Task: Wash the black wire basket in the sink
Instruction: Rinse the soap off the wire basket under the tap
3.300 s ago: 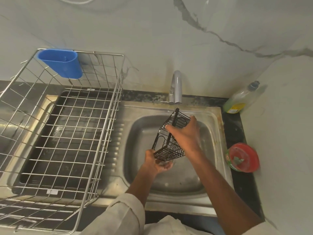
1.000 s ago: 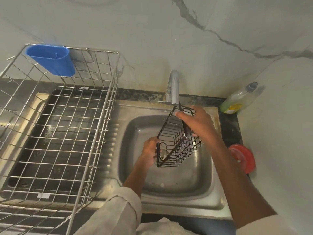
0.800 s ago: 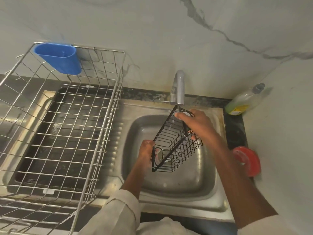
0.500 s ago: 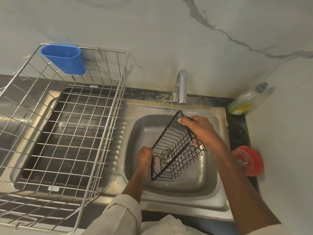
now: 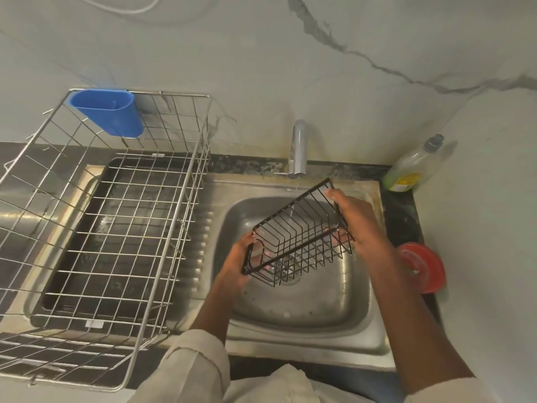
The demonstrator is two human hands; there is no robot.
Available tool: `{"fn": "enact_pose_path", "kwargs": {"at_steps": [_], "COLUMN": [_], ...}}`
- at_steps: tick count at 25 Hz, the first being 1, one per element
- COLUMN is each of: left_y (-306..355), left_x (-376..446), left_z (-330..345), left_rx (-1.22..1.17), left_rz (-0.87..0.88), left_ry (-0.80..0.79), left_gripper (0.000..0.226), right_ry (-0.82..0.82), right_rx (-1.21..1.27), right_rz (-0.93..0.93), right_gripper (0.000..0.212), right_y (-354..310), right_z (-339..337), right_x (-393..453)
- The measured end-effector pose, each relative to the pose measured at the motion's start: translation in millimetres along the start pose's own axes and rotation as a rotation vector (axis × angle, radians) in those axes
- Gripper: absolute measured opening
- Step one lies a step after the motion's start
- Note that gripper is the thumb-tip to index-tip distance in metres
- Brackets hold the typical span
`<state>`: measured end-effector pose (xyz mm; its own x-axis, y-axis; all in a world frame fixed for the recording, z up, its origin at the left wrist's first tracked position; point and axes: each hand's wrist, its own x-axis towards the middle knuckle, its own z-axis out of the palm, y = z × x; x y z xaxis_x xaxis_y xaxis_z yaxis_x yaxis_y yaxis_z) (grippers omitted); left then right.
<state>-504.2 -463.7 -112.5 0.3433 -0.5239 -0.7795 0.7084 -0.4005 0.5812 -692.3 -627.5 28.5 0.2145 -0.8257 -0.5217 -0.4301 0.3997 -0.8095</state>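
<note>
Marble wall behind, steel sink (image 5: 305,341) below: I held the black wire basket (image 5: 299,239) tilted over the basin under the tap (image 5: 298,149), left hand (image 5: 238,264) gripping its near end, right hand (image 5: 354,219) curled round the far rim, drying rack (image 5: 186,181) close alongside.

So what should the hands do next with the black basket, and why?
Probably tip the black wire basket slowly under the thin stream from the silver tap. The left hand and right hand hold its two ends over the steel sink, and water reaches only its upper part.
</note>
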Motion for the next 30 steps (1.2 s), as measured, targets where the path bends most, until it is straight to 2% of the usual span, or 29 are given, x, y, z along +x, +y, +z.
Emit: {"fn": "enact_pose_path", "kwargs": {"at_steps": [3, 7, 10, 15, 23, 26, 28, 30], "left_y": [-4.2, -10.9, -13.7, -8.3, 15.4, 20.5, 21.1, 19.1], "left_x": [-4.9, -3.0, -1.2, -2.5, -3.2, -3.6, -4.0, -4.6], "left_z": [-7.6, -21.4, -23.1, 0.1, 19.1, 10.5, 2.5, -2.4], "left_rx": [-0.124, -0.19, -0.198, -0.186, -0.12, -0.106, -0.124, -0.136], "left_rz": [-0.004, 0.0, -0.04, -0.052, -0.022, -0.006, -0.006, -0.006], "left_ry": [-0.089, -0.085, -0.092, -0.147, -0.223, -0.224, -0.227, -0.235], "left_gripper": [0.039, 0.05, 0.055, 0.051, 0.041, 0.045, 0.048, 0.039], "right_ry": [-0.036, -0.07, -0.047, 0.049, 0.117, 0.093, 0.069, 0.082], "right_rx": [-0.046, -0.082, -0.086, -0.061, 0.06, 0.038, 0.014, 0.007], "right_rz": [-0.075, -0.08, -0.07, -0.075, -0.044, -0.044, -0.059, -0.071], "right_gripper": [0.059, 0.07, 0.066, 0.047, 0.053, 0.042, 0.043, 0.044], "right_y": [-9.9, -12.7, -9.2, -10.5, -22.2, -32.7, -35.1, -35.6], "right_z": [14.3, 30.7, 24.9, -1.7, -16.0, -8.7, -2.7, 1.6], "right_x": [1.2, -1.0, -8.1, -16.7, -20.2, -24.1, -24.0, -26.5]}}
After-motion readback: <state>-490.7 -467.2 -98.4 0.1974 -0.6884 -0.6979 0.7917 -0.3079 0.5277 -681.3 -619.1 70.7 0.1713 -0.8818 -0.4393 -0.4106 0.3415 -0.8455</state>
